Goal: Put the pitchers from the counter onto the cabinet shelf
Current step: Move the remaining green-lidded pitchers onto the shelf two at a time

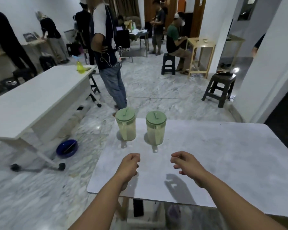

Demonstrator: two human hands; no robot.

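Two green-lidded pitchers, left pitcher [125, 126] and right pitcher [155, 129], stand upright on the counter [223, 163] at 12 o'clock from your hands. Left hand [129, 165] and right hand [188, 165] hover, fingers loosely curled, apparently holding nothing.

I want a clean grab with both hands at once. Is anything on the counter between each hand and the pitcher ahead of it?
Nothing visible: bare counter lies between the left hand and left pitcher, and between the right hand and right pitcher.

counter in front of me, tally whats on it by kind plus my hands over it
Green-lidded pitchers: 2, the left pitcher and the right pitcher
Hands: 2, the left hand and the right hand, both holding nothing
Total: 4
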